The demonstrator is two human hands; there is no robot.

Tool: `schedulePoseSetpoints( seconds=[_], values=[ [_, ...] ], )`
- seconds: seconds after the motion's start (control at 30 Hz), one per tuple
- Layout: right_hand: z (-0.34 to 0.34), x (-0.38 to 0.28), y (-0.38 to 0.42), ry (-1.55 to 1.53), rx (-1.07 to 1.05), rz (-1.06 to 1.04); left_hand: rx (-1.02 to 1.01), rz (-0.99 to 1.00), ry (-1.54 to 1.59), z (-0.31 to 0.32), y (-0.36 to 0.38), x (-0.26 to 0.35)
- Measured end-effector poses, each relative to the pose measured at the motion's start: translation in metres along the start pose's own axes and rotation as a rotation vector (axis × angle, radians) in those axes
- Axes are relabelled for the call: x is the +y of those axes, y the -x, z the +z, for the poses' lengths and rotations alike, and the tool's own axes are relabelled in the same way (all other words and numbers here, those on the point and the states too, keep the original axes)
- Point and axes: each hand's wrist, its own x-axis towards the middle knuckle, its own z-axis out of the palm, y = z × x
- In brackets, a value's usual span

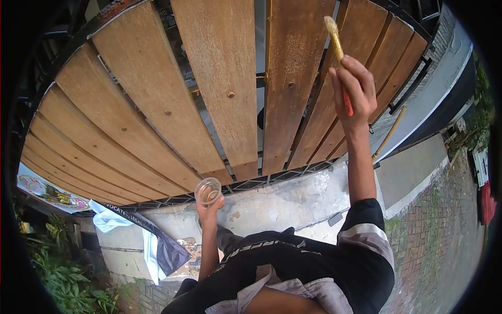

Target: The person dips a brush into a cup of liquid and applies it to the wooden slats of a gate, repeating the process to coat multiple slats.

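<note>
My right hand (356,90) is closed around a paintbrush (334,37) with a red handle end and pale bristles pointing up and away from me. The bristles overlap the dark brown wooden slats (296,63) on the right side in this view. My left hand (210,208) grips a clear plastic cup (208,190) low down, close to the near ends of the slats. A little liquid shows at the bottom of the cup. Slats on the left (141,78) look paler and drier than the browner, glossier ones on the right.
A black metal frame (86,39) borders the slats, with gaps between them. Below lies a pale concrete strip (261,204). A banner (170,256) hangs at lower left near green plants (63,277). Brick paving (434,230) and a bamboo stick (389,133) are on the right.
</note>
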Motion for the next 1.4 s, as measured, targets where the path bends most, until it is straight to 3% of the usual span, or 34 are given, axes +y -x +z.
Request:
schedulePoseSetpoints(
  seconds=[0.1, 0.2, 0.27, 0.33, 0.4, 0.47, 0.53, 0.63, 0.7, 0.73, 0.8, 0.83, 0.93, 0.97, 1.03, 1.07, 1.13, 1.2, 1.27, 1.3, 1.4],
  values=[
    [0.015, 0.012, 0.008, -0.070, -0.065, 0.144, 0.008, 0.034, 0.006, 0.002, -0.002, -0.001],
    [0.020, -0.015, 0.086, -0.266, -0.257, 0.314, 0.029, 0.036, 0.003, -0.007, 0.004, -0.005],
    [0.000, -0.044, 0.120, -0.425, -0.747, 0.473, 0.064, 0.069, 0.019, -0.002, 0.003, 0.000],
    [-0.003, -0.054, 0.133, -0.439, -0.733, 0.450, 0.081, -0.020, 0.044, -0.005, 0.012, 0.012],
    [0.001, -0.053, 0.089, -0.421, -0.450, 0.389, 0.078, 0.006, -0.005, -0.017, 0.010, 0.006],
    [0.009, -0.038, 0.055, -0.295, -0.216, 0.302, 0.045, -0.096, 0.006, -0.019, 0.007, 0.014],
    [0.021, -0.025, 0.031, -0.177, -0.061, 0.254, 0.033, -0.057, 0.012, -0.017, 0.002, 0.015],
    [0.028, -0.013, 0.041, -0.270, -0.167, 0.392, 0.052, 0.025, 0.023, -0.006, -0.001, 0.028],
    [0.016, -0.017, 0.045, -0.336, -0.567, 0.616, 0.095, 0.064, 0.042, 0.002, -0.005, 0.032],
    [0.016, -0.015, 0.043, -0.341, -0.571, 0.608, 0.082, 0.057, 0.063, 0.002, -0.004, 0.031],
    [0.016, -0.011, 0.043, -0.469, -0.757, 0.819, 0.063, 0.038, 0.078, 0.000, 0.001, 0.028],
    [0.017, -0.004, 0.034, -0.421, -0.709, 0.754, 0.051, 0.025, 0.068, 0.001, 0.002, 0.026],
    [0.025, 0.014, 0.002, -0.286, -0.269, 0.493, 0.006, 0.003, 0.045, 0.001, 0.001, 0.017],
    [0.024, 0.016, -0.004, -0.280, -0.269, 0.493, -0.013, 0.004, 0.036, 0.002, 0.000, 0.015],
    [0.025, 0.017, -0.014, -0.139, 0.065, 0.079, -0.003, -0.010, 0.044, 0.005, 0.000, 0.017],
    [0.026, 0.016, -0.011, -0.144, 0.061, 0.077, 0.013, -0.030, 0.051, 0.006, 0.002, 0.017],
    [0.027, 0.008, 0.008, -0.208, -0.154, 0.144, 0.007, -0.011, 0.049, 0.008, 0.001, 0.013],
    [0.021, -0.008, 0.030, -0.419, -0.489, 0.329, 0.010, 0.001, 0.045, 0.011, 0.000, 0.014],
    [0.010, -0.015, 0.040, -0.486, -1.066, 0.581, -0.060, 0.031, 0.031, 0.016, -0.003, 0.021],
    [0.011, -0.018, 0.042, -0.497, -1.074, 0.586, -0.094, 0.044, -0.008, 0.016, -0.005, 0.023],
    [0.018, -0.014, 0.025, -0.384, -0.483, 0.254, -0.127, 0.058, -0.038, 0.017, -0.011, 0.020]
  ],
)
